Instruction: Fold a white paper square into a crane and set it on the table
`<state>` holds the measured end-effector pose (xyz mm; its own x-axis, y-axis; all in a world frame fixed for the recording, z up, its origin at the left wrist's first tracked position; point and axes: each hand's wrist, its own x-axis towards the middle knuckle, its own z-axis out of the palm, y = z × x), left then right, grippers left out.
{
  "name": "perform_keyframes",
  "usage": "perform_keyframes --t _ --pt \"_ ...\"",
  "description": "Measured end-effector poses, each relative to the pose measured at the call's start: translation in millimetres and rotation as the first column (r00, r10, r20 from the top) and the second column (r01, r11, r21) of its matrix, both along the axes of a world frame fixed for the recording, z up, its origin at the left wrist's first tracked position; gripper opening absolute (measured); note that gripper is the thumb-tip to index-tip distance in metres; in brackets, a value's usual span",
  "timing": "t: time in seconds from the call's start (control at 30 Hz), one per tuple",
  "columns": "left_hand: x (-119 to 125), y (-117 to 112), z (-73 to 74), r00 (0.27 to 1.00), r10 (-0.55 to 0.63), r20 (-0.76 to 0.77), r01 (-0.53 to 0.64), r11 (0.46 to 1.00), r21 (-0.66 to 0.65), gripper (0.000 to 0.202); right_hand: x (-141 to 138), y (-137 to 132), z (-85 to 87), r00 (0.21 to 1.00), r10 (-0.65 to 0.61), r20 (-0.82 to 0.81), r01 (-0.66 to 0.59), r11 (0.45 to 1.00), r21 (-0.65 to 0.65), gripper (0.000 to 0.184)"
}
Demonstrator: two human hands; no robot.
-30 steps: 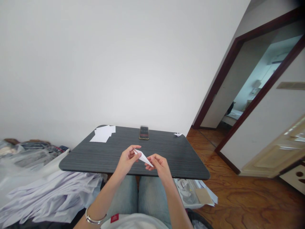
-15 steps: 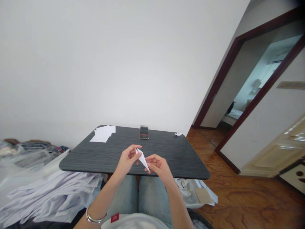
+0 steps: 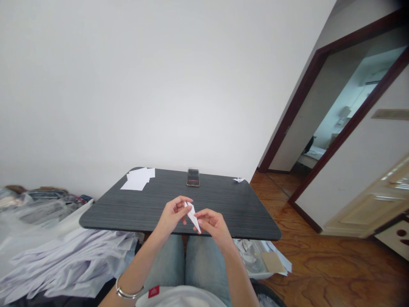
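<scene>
A narrow, diamond-shaped piece of folded white paper (image 3: 192, 215) is held between my two hands, above the front of the dark table (image 3: 220, 204). My left hand (image 3: 173, 212) pinches its upper end between thumb and fingers. Lower down, my right hand (image 3: 213, 222) grips the right edge near the pointed bottom tip. The paper tilts, with its upper end toward the left. Parts of both edges are hidden behind my fingers.
White paper sheets (image 3: 137, 179) lie at the table's back left. A phone (image 3: 193, 178) stands at the back middle, and a small folded white paper piece (image 3: 238, 180) sits at the back right. White cloth (image 3: 70, 260) is heaped left; a bin of papers (image 3: 255, 260) stands below right.
Both hands and the folded paper have shifted slightly right and down. My right fingers now sit a little higher along the paper's edge.
</scene>
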<state>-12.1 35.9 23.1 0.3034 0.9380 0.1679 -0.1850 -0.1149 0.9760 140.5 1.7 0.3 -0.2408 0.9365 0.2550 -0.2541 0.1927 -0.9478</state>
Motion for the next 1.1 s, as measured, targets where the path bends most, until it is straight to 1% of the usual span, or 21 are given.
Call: perform_keyframes --t 0.27,0.43,0.63,0.77,0.87,0.93,1.03,1.1 --pt "1 -3 3.3 1.0 0.001 0.015 -0.001 1.0 -0.011 0.03 0 2 -2.1 0.999 0.023 -0.025 -0.023 1.0 0.002 0.016" --pt "2 -3 3.9 1.0 -0.003 0.011 0.003 1.0 -0.001 0.029 0 1 -0.5 0.999 0.035 -0.037 -0.035 0.999 -0.002 0.016" --pt "4 -4 3.9 1.0 -0.004 0.004 0.004 1.0 0.004 0.028 -2 -2 5.4 0.999 0.039 -0.008 -0.039 0.999 -0.012 0.015" --pt "6 -6 3.3 1.0 -0.028 -0.008 0.028 1.0 -0.005 0.028 -3 -2 4.4 0.999 0.029 0.016 -0.029 0.999 -0.019 0.016" --pt "7 -6 3.5 0.999 -0.044 -0.004 0.044 0.999 -0.01 0.028 -5 0 -0.2 1.0 -0.018 0.022 0.018 1.0 -0.001 0.015" --pt "7 -5 3.9 0.999 -0.052 0.002 0.052 0.999 -0.016 0.03 -6 2 -3.3 0.997 -0.077 0.026 0.076 0.996 0.054 0.012" --pt "6 -5 3.9 0.999 -0.05 0.011 0.05 0.999 -0.019 0.033 -8 4 -5.6 0.982 -0.185 0.029 0.177 0.97 0.167 0.006" --pt "4 -5 3.5 0.999 -0.042 0.017 0.042 0.999 0.008 0.033 -8 5 -5.3 0.965 -0.26 0.026 0.249 0.944 0.217 0.005"
